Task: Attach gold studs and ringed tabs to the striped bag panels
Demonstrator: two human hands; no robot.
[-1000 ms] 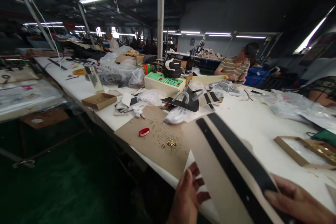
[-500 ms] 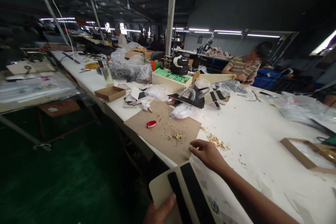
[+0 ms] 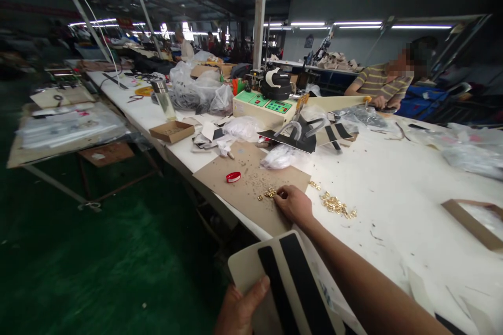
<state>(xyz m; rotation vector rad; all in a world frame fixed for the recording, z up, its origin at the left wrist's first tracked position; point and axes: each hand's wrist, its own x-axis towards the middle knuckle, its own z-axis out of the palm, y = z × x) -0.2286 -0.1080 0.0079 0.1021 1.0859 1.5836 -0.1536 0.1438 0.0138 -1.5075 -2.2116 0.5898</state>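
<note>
My left hand (image 3: pixel 245 303) grips a flat cream panel (image 3: pixel 244 267) with rounded corners and two black strips, its thumb on the face. The panel is tilted, in front of the table's near edge. Over the brown board, my right hand (image 3: pixel 294 204) has its fingers drawn together at a small pile of gold metal fittings (image 3: pixel 270 193). Whether a fitting is between those fingertips is hidden. A larger group of gold fittings (image 3: pixel 337 204) lies on the white tabletop, right of this hand.
On the brown board (image 3: pixel 216 172) lies a red ring-shaped item (image 3: pixel 233 177). Behind it stand a cream machine (image 3: pixel 259 110) with green panels, plastic bags and black-and-cream pieces (image 3: pixel 294 138). An open cardboard box (image 3: pixel 172 132) is at left, another (image 3: pixel 467 225) at right. A co-worker (image 3: pixel 383 84) sits across.
My right hand has moved left and forward, from the board's right edge to the small gold pile. The panel stays in my left hand. The view has shifted slightly.
</note>
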